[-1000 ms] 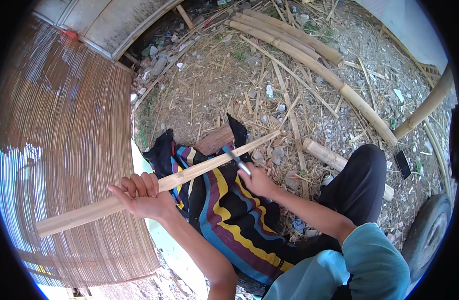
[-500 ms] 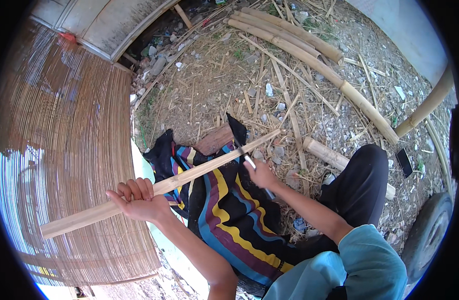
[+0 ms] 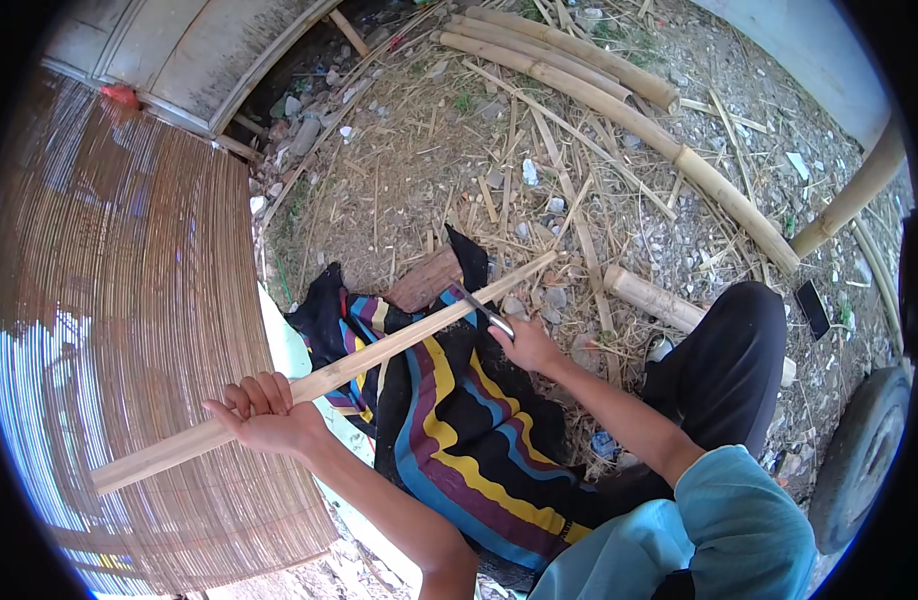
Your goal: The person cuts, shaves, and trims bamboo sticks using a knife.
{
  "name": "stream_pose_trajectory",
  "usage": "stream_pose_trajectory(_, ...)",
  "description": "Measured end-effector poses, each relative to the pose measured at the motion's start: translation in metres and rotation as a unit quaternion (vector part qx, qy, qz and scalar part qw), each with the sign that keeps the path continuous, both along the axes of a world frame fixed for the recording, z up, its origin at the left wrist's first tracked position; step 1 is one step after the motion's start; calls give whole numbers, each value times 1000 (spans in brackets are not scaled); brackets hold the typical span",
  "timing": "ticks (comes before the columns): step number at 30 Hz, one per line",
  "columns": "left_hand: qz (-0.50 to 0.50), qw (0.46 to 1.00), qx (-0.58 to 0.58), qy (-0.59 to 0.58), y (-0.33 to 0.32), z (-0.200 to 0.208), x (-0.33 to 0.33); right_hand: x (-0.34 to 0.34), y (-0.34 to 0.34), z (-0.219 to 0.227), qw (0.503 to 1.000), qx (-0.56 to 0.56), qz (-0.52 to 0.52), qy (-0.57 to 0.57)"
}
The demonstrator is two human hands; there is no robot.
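My left hand [image 3: 262,412] grips a long pale bamboo slat [image 3: 379,352] near its lower left end; the slat slants up to the right across my lap. My right hand [image 3: 527,345] holds a knife [image 3: 482,310] whose blade rests against the slat's upper part. A black cloth with yellow, maroon and blue stripes [image 3: 459,420] covers my lap under the slat. A reddish wooden block [image 3: 425,280] lies just beyond the cloth, below the slat's far end.
A large woven bamboo mat [image 3: 129,330] fills the left side. Thick bamboo poles [image 3: 619,110] lie on the littered ground at the top and right. A short bamboo piece [image 3: 654,298] lies by my knee. A dark phone [image 3: 812,308] lies at right, a wheel [image 3: 859,455] further down.
The knife and my right hand have slid slightly along the slat toward me. The slat and my left hand have stayed almost in place.
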State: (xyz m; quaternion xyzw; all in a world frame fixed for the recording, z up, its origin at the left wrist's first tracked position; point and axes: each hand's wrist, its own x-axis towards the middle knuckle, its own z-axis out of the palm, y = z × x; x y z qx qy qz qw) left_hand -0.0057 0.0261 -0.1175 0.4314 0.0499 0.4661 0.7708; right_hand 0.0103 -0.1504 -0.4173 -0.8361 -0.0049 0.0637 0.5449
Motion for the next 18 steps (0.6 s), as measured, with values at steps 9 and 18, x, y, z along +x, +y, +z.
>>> stream_pose_trajectory(9, -12, 1000, 4, -11, -5, 0, -4, -24, 9, 73, 996, 45, 83, 9)
stream_pose_trajectory(18, 3, 1000, -14, -2, 3, -4, -6, -3, -14, 21, 995, 2, -9, 104)
